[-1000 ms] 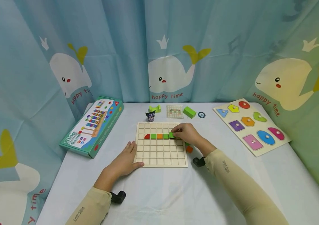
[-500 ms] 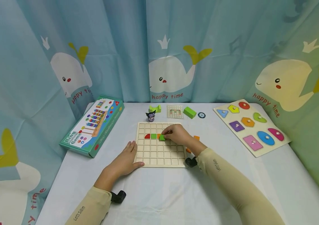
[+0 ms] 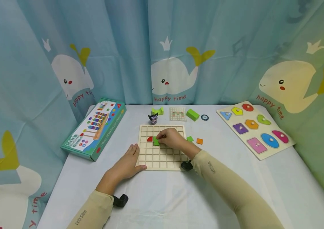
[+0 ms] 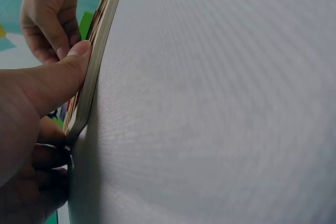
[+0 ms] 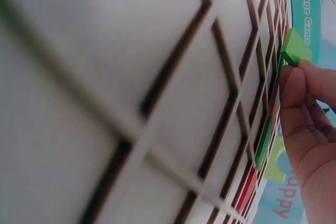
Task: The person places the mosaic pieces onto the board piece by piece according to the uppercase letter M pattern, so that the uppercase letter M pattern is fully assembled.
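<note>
My right hand (image 3: 171,138) pinches a green square tile (image 5: 295,45) between thumb and index finger. It holds this tile low over the wooden grid board (image 3: 163,164), near the left end of a row of tiles. Just left of the held tile, a red quarter-round tile (image 3: 150,139) sits in the board. More tiles of that row show in the right wrist view, including a green tile (image 5: 263,144) and a red tile (image 5: 247,190); the hand hides part of it. My left hand (image 3: 125,163) steadies the board's lower left corner, fingers extended along the side and thumb on the front edge.
Right of the board lie a loose green tile (image 3: 190,139) and an orange tile (image 3: 199,141). Behind it stand a small figurine (image 3: 153,118), a pattern card (image 3: 177,114) and a green block (image 3: 192,114). A game box (image 3: 93,128) lies left, a knobbed shape puzzle (image 3: 243,143) right.
My right hand has moved left along the row with the green tile, from its right end towards the red tile. The loose tiles at the right are uncovered. My left hand stays put.
</note>
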Available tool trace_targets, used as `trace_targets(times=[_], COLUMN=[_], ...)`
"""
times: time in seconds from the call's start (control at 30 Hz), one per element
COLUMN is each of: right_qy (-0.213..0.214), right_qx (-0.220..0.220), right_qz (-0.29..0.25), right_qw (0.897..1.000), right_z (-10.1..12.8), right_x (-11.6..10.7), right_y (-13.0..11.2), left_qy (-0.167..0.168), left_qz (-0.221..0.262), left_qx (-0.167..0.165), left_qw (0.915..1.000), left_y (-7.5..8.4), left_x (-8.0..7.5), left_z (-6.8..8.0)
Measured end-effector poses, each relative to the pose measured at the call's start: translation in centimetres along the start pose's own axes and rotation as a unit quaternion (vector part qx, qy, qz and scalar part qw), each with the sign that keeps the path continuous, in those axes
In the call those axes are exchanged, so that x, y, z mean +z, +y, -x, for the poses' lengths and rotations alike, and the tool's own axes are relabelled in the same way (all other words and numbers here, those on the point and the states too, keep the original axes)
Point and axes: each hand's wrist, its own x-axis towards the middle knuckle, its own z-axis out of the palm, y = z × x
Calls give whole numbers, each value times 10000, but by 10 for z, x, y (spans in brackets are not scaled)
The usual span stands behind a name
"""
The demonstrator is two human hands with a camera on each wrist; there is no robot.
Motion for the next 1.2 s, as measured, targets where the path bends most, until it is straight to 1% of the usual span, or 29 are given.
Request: trace_targets(times=[0.13,0.43,0.57,0.7,0.93,1.2], right_qy=[-21,-11,-112,-200,-118,-84], right_qx=[-87,-36,-83,-141,-214,-376], right_qz=[-39,120,146,356,767,990], right_qw=[10000,9999,9998,9991,9968,9943], right_z=[-3,-11,-13,-13,-11,-9], right_x=[5,15,17,19,24,26], right_y=[-5,-12,-17,-22,-28,-34], left_qy=[-12,-48,-45,-25,-4,-28], left_qz=[-9,-11,-25,-19,49,58], left_qx=[-8,-30,-19,27,35,-6], left_qw=[10000,10000,10000,10000,10000,10000], left_y=[1,1,0,0,0,-1], left_x=[-1,0,0,0,0,0], left_z=[0,0,0,0,1,0])
